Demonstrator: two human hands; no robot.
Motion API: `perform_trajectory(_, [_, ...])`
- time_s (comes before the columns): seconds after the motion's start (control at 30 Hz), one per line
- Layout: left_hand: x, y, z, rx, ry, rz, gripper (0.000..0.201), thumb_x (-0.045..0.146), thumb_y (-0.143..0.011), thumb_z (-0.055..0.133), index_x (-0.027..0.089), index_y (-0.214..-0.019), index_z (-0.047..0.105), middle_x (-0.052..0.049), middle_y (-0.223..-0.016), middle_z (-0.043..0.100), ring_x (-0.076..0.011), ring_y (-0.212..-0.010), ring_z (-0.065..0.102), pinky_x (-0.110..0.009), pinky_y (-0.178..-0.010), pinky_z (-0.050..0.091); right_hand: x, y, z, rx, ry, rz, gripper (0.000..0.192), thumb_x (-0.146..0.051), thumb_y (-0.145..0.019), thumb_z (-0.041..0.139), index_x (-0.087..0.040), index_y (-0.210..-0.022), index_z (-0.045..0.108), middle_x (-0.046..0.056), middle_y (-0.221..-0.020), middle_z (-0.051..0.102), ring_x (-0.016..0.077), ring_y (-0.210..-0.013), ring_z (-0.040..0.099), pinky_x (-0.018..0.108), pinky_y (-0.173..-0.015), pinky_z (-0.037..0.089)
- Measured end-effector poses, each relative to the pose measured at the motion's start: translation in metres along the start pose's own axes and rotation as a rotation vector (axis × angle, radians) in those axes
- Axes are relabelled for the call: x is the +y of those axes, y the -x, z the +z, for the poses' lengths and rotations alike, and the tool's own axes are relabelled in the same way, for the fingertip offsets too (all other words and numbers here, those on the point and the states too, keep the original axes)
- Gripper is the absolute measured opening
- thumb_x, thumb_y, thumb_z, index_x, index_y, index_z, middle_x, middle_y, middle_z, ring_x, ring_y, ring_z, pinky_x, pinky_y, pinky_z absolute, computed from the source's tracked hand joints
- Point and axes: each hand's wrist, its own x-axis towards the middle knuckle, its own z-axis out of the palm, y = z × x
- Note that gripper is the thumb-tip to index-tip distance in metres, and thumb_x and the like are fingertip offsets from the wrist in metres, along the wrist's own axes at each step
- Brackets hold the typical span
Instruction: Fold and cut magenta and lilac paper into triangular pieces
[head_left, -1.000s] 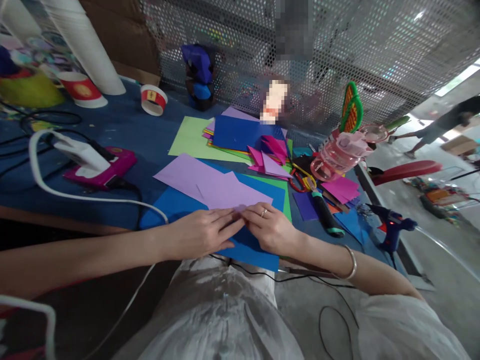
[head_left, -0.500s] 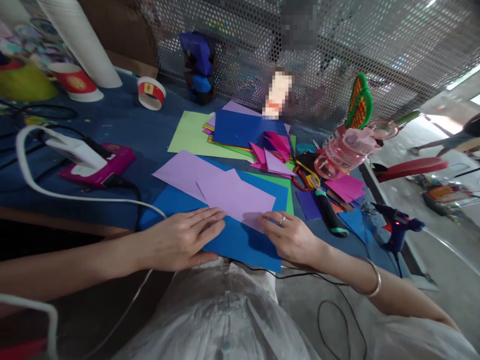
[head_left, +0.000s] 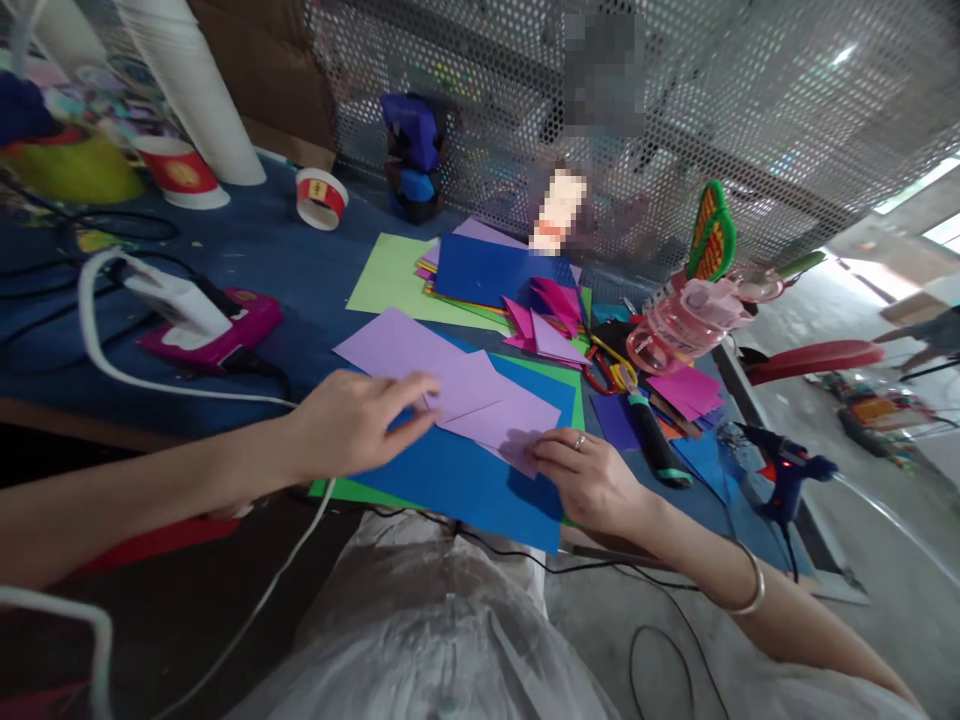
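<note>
A sheet of lilac paper point(head_left: 517, 408) lies over a blue sheet point(head_left: 457, 490), with one part overlapping another along a slanted edge. My left hand point(head_left: 356, 420) has its thumb and forefinger closed at the paper's left corner, slightly blurred. At the lower right edge of the same paper, my right hand point(head_left: 596, 480) pinches it between thumb and fingers; a ring and a bangle show on that arm. Another lilac sheet point(head_left: 386, 340) extends out from beneath, toward the upper left. Green paper point(head_left: 360, 492) peeks out below the blue sheet.
Behind are stacked coloured sheets point(head_left: 495, 270) and folded pink pieces point(head_left: 555, 305). To the right lie a black-handled cutter point(head_left: 660, 440), a pink bottle point(head_left: 686, 315) and a glue gun point(head_left: 791, 465). A magenta power strip point(head_left: 255, 312) and white cable point(head_left: 187, 388) are left.
My left hand has lifted from the blue sheet and moved up to the lilac paper's left corner. That corner now overlaps the rest differently. My right hand stays at the right edge.
</note>
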Motion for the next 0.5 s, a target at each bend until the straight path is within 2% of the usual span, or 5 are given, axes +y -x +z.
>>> perform_trajectory(0.07, [-0.009, -0.023, -0.001, -0.037, -0.031, -0.164, 0.031, 0.042, -0.099, 0.05, 0.021, -0.116, 0.066, -0.008, -0.091, 0.08, -0.0273, -0.081, 0.078, -0.037, -0.072, 0.059, 0.001, -0.001, 0.001, 0.006, -0.009, 0.002, 0.034, -0.001, -0.094, 0.045, -0.015, -0.097, 0.076, 0.009, -0.102, 0.08, 0.0215, -0.098, 0.067, 0.033, -0.08, 0.06])
perform_trajectory(0.17, [-0.024, -0.055, 0.002, -0.194, 0.169, -0.337, 0.04, 0.047, -0.088, 0.059, 0.019, -0.117, 0.062, -0.014, -0.114, 0.077, -0.0297, -0.103, 0.075, -0.039, -0.083, 0.06, 0.002, -0.002, 0.004, 0.006, -0.008, 0.003, 0.034, -0.001, -0.095, 0.045, -0.015, -0.097, 0.076, 0.01, -0.103, 0.08, 0.0213, -0.098, 0.067, 0.032, -0.081, 0.059])
perform_trajectory(0.3, [-0.028, -0.077, 0.006, -0.355, 0.502, -0.542, 0.05, 0.054, -0.084, 0.061, 0.02, -0.12, 0.058, -0.017, -0.128, 0.071, -0.0282, -0.098, 0.075, -0.034, -0.067, 0.06, 0.003, -0.001, 0.007, 0.0, 0.014, -0.015, 0.032, -0.002, -0.097, 0.046, -0.015, -0.099, 0.076, 0.01, -0.104, 0.079, 0.0218, -0.098, 0.066, 0.033, -0.078, 0.057])
perform_trajectory(0.37, [-0.024, -0.083, 0.007, -0.366, 0.564, -0.576, 0.052, 0.056, -0.085, 0.061, 0.019, -0.122, 0.057, -0.018, -0.13, 0.069, -0.0273, -0.092, 0.076, -0.034, -0.064, 0.059, 0.003, -0.001, 0.008, 0.003, 0.018, -0.016, 0.032, -0.002, -0.096, 0.047, -0.015, -0.1, 0.076, 0.011, -0.104, 0.079, 0.0219, -0.099, 0.067, 0.033, -0.078, 0.057])
perform_trajectory(0.5, [-0.017, -0.097, 0.013, -0.269, 0.435, -0.469, 0.039, 0.045, -0.088, 0.058, 0.018, -0.116, 0.06, -0.016, -0.123, 0.073, -0.028, -0.112, 0.072, -0.038, -0.09, 0.058, 0.004, -0.002, 0.009, 0.03, 0.001, -0.012, 0.031, -0.001, -0.095, 0.047, -0.014, -0.099, 0.075, 0.01, -0.104, 0.079, 0.0213, -0.099, 0.068, 0.033, -0.081, 0.059])
